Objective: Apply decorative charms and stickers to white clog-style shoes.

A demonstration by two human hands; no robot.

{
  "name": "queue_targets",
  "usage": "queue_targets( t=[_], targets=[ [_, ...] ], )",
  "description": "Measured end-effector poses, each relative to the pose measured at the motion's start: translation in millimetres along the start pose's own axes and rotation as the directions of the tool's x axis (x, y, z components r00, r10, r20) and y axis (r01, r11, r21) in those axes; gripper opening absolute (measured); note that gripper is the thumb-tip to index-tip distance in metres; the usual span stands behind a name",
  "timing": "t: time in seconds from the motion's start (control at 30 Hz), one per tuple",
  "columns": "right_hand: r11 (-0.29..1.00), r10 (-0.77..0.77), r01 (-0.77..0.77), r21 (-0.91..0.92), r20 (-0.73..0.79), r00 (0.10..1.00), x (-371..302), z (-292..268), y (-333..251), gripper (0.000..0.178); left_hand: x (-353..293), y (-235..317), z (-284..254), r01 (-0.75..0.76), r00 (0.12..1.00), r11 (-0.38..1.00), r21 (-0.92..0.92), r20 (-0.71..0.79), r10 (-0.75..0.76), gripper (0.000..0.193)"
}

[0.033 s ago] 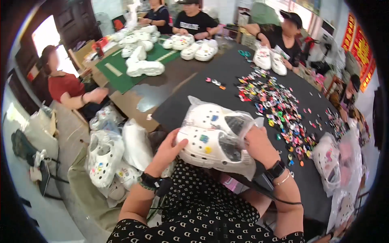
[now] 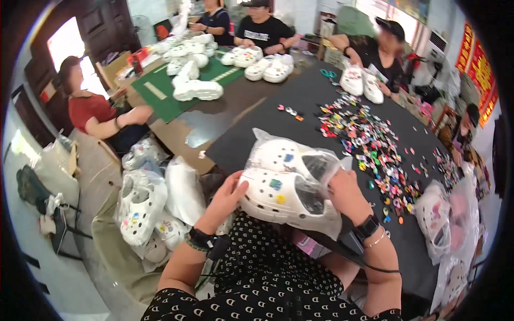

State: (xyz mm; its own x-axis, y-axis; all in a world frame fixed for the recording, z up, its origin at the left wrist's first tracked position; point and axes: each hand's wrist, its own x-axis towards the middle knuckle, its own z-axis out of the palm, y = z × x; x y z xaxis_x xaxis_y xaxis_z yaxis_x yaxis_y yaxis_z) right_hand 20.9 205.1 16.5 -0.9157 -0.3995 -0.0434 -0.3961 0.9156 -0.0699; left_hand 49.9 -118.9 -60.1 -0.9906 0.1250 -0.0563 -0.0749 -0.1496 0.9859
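In front of me I hold a pair of white clogs [image 2: 278, 187] in a clear plastic bag [image 2: 258, 138]. Small blue, green and yellow charms dot their toes. My left hand [image 2: 229, 191] grips the toe end, thumb on top and fingers hidden beneath. At the heel end, my right hand [image 2: 342, 188] has its fingers curled into the crumpled bag near the shoe openings; the fingertips are partly hidden. The pair hangs over the near edge of the dark table [image 2: 292, 109].
Colourful loose charms [image 2: 375, 144] spread across the table's right. Bagged white clogs [image 2: 142, 206] fill a sack at my left; more bagged clogs [image 2: 432, 214] lie at the right edge. White clogs [image 2: 198, 91] stand on a green mat [image 2: 160, 104]. Several people sit around the tables.
The whole view has shifted slightly, so the surroundings sit a little further right. My hands keep their hold on the bagged clogs.
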Motion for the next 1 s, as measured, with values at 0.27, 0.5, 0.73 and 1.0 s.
queue_targets(
  t=[0.27, 0.5, 0.73, 1.0],
  targets=[
    [0.959, -0.199, 0.253, 0.124, -0.341, 0.919, -55, -40, -26, 0.031, -9, 23, 11, 0.319, 0.948, 0.852, -0.416, 0.137, -0.288, 0.071],
    [0.950, -0.244, 0.304, 0.071, -0.442, 0.863, -85, -63, -22, 0.031, -8, 22, 28, 0.103, 0.995, 0.971, -0.216, 0.020, -0.101, 0.039],
    [0.973, -0.166, 0.220, 0.069, -0.450, 0.878, -105, -65, -4, 0.029, -5, 46, 20, -0.205, 0.934, 0.974, -0.098, -0.318, 0.164, 0.025],
    [0.989, 0.010, 0.052, 0.139, -0.411, 0.911, -133, -76, 14, 0.022, 1, 44, -53, -0.317, 0.855, 0.948, 0.029, -0.425, 0.298, 0.026]
  ],
)
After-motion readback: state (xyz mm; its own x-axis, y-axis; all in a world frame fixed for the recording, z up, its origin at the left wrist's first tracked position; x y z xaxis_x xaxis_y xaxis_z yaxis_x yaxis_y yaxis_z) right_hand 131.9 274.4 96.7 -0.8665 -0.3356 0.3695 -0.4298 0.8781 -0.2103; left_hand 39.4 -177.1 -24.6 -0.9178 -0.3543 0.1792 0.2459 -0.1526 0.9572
